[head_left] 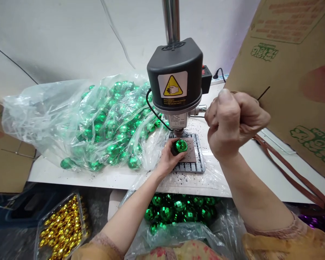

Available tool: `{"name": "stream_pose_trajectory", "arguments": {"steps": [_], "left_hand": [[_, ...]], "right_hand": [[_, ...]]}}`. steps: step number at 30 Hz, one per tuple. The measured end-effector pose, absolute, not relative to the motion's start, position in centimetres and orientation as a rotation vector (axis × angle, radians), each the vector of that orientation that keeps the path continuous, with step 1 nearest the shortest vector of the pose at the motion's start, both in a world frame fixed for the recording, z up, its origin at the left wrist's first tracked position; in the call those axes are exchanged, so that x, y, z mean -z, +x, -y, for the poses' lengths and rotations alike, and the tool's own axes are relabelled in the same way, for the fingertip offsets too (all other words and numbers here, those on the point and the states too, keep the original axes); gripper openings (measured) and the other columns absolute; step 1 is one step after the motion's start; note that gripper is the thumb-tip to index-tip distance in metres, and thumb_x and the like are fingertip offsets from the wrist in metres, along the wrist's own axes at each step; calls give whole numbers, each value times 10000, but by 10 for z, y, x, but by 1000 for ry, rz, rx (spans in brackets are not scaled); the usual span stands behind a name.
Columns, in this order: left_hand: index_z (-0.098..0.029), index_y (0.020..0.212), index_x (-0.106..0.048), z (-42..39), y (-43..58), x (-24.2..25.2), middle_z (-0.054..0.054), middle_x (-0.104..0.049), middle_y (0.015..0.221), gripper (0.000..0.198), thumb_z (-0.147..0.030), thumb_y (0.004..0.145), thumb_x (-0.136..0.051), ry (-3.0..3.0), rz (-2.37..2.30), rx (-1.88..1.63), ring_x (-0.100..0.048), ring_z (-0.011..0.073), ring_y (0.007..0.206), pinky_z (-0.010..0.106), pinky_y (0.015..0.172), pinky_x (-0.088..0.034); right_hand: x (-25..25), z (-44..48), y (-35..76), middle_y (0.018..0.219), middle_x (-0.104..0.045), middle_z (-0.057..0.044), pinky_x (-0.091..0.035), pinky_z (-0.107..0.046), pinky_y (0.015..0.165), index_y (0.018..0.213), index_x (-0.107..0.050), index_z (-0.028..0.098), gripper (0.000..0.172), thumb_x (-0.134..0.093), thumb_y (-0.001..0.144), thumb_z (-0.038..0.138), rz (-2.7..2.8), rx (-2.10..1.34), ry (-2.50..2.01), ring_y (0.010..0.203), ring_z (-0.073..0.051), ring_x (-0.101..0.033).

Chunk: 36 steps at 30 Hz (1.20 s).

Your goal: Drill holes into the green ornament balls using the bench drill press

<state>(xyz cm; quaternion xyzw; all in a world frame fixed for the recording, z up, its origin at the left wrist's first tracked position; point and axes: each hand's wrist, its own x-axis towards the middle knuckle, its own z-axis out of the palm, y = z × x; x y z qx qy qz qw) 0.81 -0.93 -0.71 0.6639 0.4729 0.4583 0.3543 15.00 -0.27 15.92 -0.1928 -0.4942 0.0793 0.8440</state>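
A black bench drill press (pixel 174 72) with a yellow warning sticker stands in front of me. Under its chuck, my left hand (pixel 168 157) holds a shiny green faceted ball (pixel 181 145) between thumb and fingers. The ball rests over a brown board (pixel 191 155) on the slotted metal base (pixel 202 167), and a dark hole shows in its top. To the right of the drill head, my right hand (pixel 230 122) is closed in a fist at the feed lever, whose metal hub (pixel 201 109) shows beside it. The fingers hide the lever's grip.
A clear plastic bag (pixel 43 108) of green balls lies left on the white table (pixel 70 177). More green balls (pixel 178 207) sit below the front edge. Gold balls (pixel 62 227) fill a clear bin lower left. Cardboard boxes (pixel 287 79) flank both sides; a brown strap (pixel 292 173) hangs right.
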Motion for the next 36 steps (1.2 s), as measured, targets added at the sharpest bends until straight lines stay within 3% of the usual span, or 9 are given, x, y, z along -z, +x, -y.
{"name": "stream_pose_trajectory", "arguments": {"steps": [11,21,26,36], "left_hand": [[-221,1264,-574,9,7,10,96,-669,1230,527,-306,803,-813,1705,-1209,-1179,-641,274,1153,453,1027,-509],[-217,1257,-576,8,7,11,97,-671,1250,532,-307,795,-824,1727,-1213,-1185,-635,277,1175,462,1053,-493],[-224,1262,-575,8,7,13,92,-670,1240,540,-310,791,-825,1719,-1220,-1184,-638,277,1160,460,1042,-500],[-218,1260,-575,11,7,7,99,-660,1233,540,-307,790,-824,1695,-1213,-1180,-631,278,1160,452,1034,-508]], "right_hand": [[-146,2,149,492,-211,63,-200,-269,429,554,-206,176,509,-570,909,167,1047,-55,-349,398,-24,-256],[-130,2,152,461,-224,65,-264,-276,406,577,-180,195,523,-588,902,233,1035,8,-440,368,-43,-269],[-122,0,155,446,-251,62,-237,-268,392,558,-183,190,531,-582,903,252,1070,51,-405,370,-39,-233],[-112,-5,160,465,-268,78,-266,-253,391,583,-179,197,459,-546,809,37,1173,77,-180,365,-40,-279]]}}
